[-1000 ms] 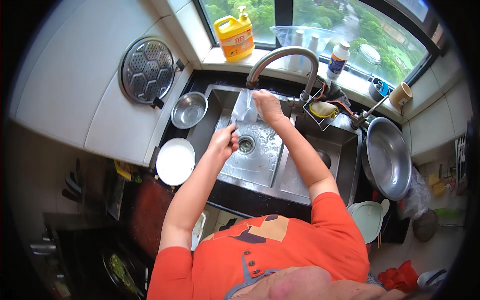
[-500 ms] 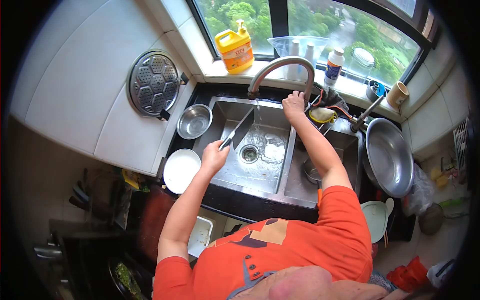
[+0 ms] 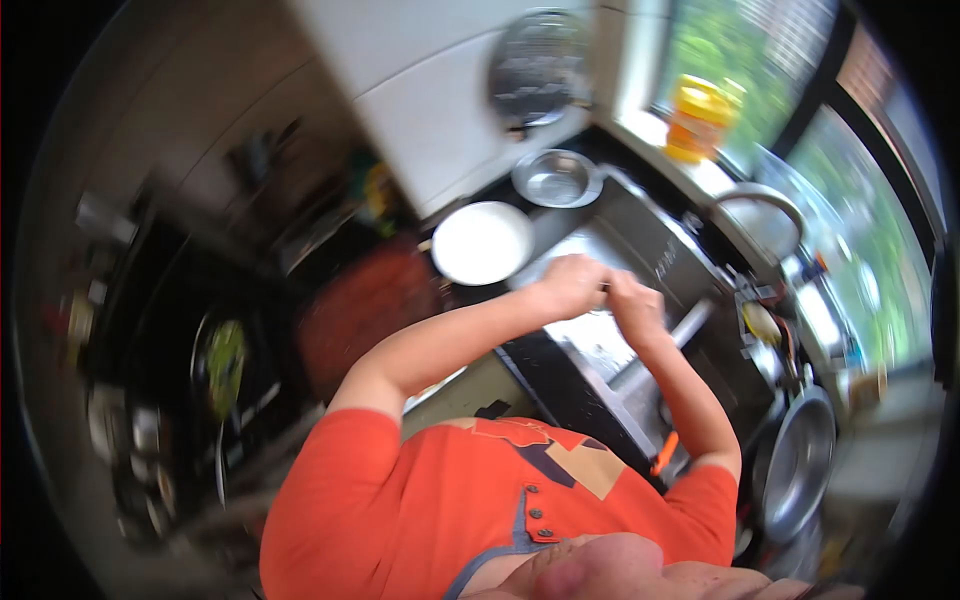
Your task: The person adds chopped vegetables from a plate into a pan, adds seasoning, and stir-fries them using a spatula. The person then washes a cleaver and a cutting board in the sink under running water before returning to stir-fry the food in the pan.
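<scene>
My left hand and my right hand meet over the near part of the steel sink. Both are closed, fingers curled toward each other. Something small and dark shows between them, but blur and the fingers hide what it is. The knife that was in my left hand cannot be made out now. To the left of my hands lies a white dish, and a metal bowl sits at the sink's far left corner. The curved faucet rises behind the sink.
An orange handle sticks out by my right forearm. A wide metal basin leans at the right. A yellow jug stands on the sill. At left are a reddish-brown surface and a pan holding green food.
My view has swung left, bringing the stove side into sight. My right hand has left the faucet and come to my left hand. The knife blade has gone from sight.
</scene>
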A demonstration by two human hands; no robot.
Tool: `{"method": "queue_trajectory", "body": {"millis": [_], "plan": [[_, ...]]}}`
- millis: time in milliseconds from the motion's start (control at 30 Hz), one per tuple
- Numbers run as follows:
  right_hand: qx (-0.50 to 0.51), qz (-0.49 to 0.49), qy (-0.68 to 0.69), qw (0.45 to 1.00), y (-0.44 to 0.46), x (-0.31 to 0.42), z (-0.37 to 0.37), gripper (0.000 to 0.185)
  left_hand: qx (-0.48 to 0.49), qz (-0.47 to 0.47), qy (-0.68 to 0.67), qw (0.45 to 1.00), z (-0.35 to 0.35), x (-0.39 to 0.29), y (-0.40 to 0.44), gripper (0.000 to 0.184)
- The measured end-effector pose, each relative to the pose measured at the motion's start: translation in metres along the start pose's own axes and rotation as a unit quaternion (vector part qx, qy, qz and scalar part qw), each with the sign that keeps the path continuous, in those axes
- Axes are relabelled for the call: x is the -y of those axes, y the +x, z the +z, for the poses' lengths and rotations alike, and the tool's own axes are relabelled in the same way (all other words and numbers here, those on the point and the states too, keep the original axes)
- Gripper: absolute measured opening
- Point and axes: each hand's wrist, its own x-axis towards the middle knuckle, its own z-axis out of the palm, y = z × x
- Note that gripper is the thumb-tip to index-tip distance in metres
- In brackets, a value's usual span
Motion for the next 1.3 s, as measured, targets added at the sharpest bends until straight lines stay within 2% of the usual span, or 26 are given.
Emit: {"method": "queue_trajectory", "body": {"millis": [33, 67, 100, 133, 200, 233, 267, 333, 400, 467, 600, 667, 733, 900, 1100, 1167, 1267, 1300], "plan": [[0.007, 0.008, -0.010, 1.000, 0.007, 0.006, -0.009, 0.008, -0.034, -0.025, 0.001, 0.999, -0.005, 0.000, -0.008, 0.032], [0.041, 0.050, -0.033, 0.997, 0.015, 0.011, -0.019, 0.012, -0.161, 0.012, -0.018, 0.987, 0.002, 0.010, -0.017, 0.048], [0.034, 0.061, -0.019, 0.997, 0.023, 0.010, -0.024, 0.016, -0.189, -0.008, -0.040, 0.981, -0.024, 0.001, -0.038, 0.062], [0.017, 0.094, -0.018, 0.995, 0.032, 0.011, -0.028, 0.021, -0.225, -0.016, -0.047, 0.973, -0.037, 0.003, -0.053, 0.068], [-0.023, 0.095, 0.046, 0.994, 0.055, 0.024, -0.048, 0.017, -0.299, -0.011, -0.081, 0.951, -0.048, 0.018, -0.088, 0.068], [-0.063, 0.079, 0.119, 0.988, 0.065, 0.041, -0.063, 0.019, -0.306, -0.021, -0.095, 0.947, -0.052, 0.026, -0.110, 0.066], [-0.037, 0.108, 0.139, 0.984, 0.075, 0.042, -0.061, 0.022, -0.313, -0.036, -0.100, 0.944, -0.048, 0.038, -0.132, 0.063], [-0.064, 0.127, 0.318, 0.937, 0.095, 0.073, -0.065, 0.020, -0.258, -0.116, -0.149, 0.947, -0.048, 0.057, -0.182, 0.058], [-0.084, 0.106, 0.365, 0.921, 0.123, 0.119, -0.066, 0.019, -0.247, -0.177, -0.198, 0.932, -0.051, 0.081, -0.237, 0.053], [-0.099, 0.018, 0.490, 0.866, 0.149, 0.156, -0.059, 0.020, -0.282, -0.231, -0.245, 0.898, -0.052, 0.104, -0.292, 0.048], [-0.057, -0.010, 0.571, 0.819, 0.199, 0.265, -0.063, 0.017, -0.376, -0.285, -0.298, 0.830, -0.059, 0.148, -0.384, 0.044], [-0.053, -0.040, 0.588, 0.806, 0.230, 0.312, -0.055, 0.019, -0.423, -0.266, -0.292, 0.816, -0.056, 0.171, -0.421, 0.041], [-0.067, -0.067, 0.567, 0.818, 0.264, 0.356, -0.046, 0.022, -0.451, -0.265, -0.304, 0.796, -0.052, 0.185, -0.449, 0.040], [-0.070, -0.068, 0.574, 0.813, 0.342, 0.452, -0.022, 0.023, -0.423, -0.267, -0.341, 0.796, -0.036, 0.208, -0.496, 0.038], [-0.072, -0.092, 0.527, 0.842, 0.432, 0.496, 0.040, 0.023, -0.416, -0.287, -0.312, 0.804, -0.017, 0.221, -0.519, 0.037], [-0.053, -0.100, 0.473, 0.874, 0.447, 0.506, 0.046, 0.024, -0.418, -0.312, -0.308, 0.796, -0.008, 0.222, -0.527, 0.038], [-0.001, -0.091, 0.534, 0.840, 0.462, 0.509, 0.051, 0.026, -0.407, -0.362, -0.307, 0.780, 0.004, 0.225, -0.535, 0.038], [0.004, -0.096, 0.510, 0.855, 0.468, 0.507, 0.052, 0.027, -0.414, -0.372, -0.321, 0.766, 0.011, 0.228, -0.536, 0.038]]}}
